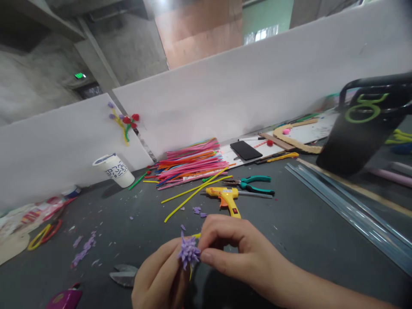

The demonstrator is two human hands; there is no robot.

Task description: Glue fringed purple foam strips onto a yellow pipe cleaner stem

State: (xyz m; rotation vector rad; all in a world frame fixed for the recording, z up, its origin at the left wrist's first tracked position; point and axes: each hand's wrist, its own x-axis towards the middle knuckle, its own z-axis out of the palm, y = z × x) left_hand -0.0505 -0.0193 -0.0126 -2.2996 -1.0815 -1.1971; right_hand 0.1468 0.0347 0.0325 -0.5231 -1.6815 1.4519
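Observation:
A small purple flower (pixel 189 251) with many pointed petals is held low in the middle of the view. My left hand (pixel 162 272) is closed around it from the left, with a bit of yellow stem showing beside the fingers. From the right, the thumb and forefinger of my right hand (pixel 230 249) pinch together at the flower's edge; whether they grip a petal is too small to tell. Just beyond my hands, purple scraps (pixel 197 210) lie near a yellow glue gun (pixel 227 195). Yellow stems (pixel 193 195) cross one another to its left.
Behind are a pile of coloured stems (pixel 193 165), pliers (pixel 254 182) and a phone (pixel 246 151). A white cup (pixel 116 171) stands left. Scissor blades (pixel 124 275) lie beside my left hand. At right are a black bottle (pixel 360 133) and clear rods (pixel 347 212).

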